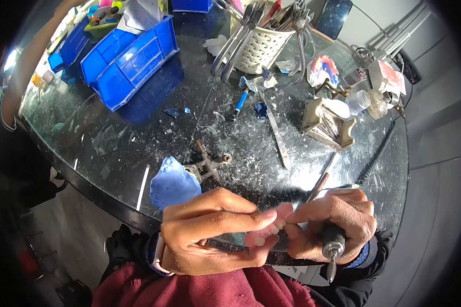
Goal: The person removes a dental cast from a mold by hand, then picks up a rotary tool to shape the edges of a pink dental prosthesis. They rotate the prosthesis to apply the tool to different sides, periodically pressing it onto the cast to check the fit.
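Observation:
Pinched between the thumb and fingers of my left hand is a pink denture with a row of pale teeth. My right hand is wrapped round a rotary handpiece, whose pointed tip angles downward, away from the denture. The thumb and index finger of that hand meet the denture's right end. Just beyond my left hand lies a blue dental cast, against a metal articulator. Part of the handpiece body is hidden by my fingers.
Blue bins stand at the back left, near another person's arm. A white basket of tools is at the back. A knife and a holder with small bits sit ahead on the dusty glass table. A phone lies behind.

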`<move>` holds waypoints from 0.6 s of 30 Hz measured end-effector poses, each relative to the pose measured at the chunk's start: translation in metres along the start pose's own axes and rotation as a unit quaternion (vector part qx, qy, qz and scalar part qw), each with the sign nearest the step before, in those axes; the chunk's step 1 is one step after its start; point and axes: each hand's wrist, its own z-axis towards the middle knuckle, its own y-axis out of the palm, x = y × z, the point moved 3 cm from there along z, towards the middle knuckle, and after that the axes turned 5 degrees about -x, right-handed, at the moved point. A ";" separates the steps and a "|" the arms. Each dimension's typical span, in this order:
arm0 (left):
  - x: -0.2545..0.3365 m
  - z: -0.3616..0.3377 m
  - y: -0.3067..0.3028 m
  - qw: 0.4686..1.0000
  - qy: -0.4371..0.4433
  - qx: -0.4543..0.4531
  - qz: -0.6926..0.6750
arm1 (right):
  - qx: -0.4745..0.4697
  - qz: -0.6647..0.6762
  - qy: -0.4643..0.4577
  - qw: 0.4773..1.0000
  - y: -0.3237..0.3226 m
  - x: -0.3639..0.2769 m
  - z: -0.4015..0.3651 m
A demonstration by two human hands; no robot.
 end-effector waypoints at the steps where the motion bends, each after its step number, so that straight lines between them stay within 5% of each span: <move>1: -0.002 0.000 0.000 1.000 -0.001 0.009 0.006 | -0.007 0.012 0.011 1.000 -0.001 0.002 -0.001; 5: -0.003 0.001 -0.004 0.999 -0.024 -0.001 -0.025 | 0.078 0.017 0.031 0.996 0.003 0.003 -0.001; 10: -0.002 0.000 -0.005 0.993 -0.065 -0.009 -0.099 | -0.008 -0.002 0.017 1.000 0.003 0.000 0.007; 18: -0.001 -0.008 0.000 0.933 -0.175 -0.020 -0.313 | 0.033 0.047 0.067 0.996 0.000 0.002 0.002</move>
